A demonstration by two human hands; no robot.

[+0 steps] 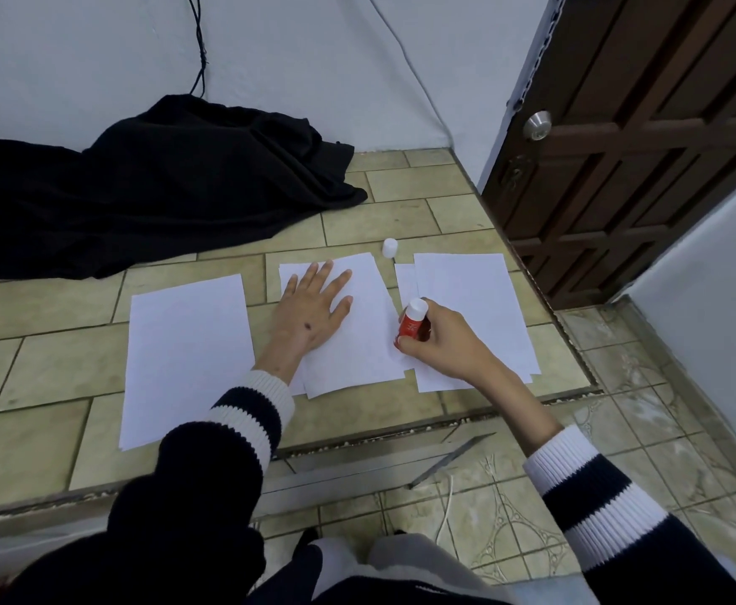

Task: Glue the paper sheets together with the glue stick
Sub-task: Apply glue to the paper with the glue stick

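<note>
Three groups of white paper lie on a raised tiled ledge. A single sheet (187, 355) lies at the left. On the middle stack (357, 342) my left hand (313, 310) presses flat with straight, spread fingers. My right hand (440, 338) grips a red glue stick (413, 324) with a white end up, over the gap between the middle stack and the right stack (471, 307). A small white cap (389, 248) stands on the tiles just behind the papers.
A heap of black cloth (161, 185) covers the back left of the ledge. A dark wooden door (645, 137) stands at the right. The ledge's front edge (357, 443) drops to a lower tiled floor with a metal strip (453, 458) and a white cord (447, 508).
</note>
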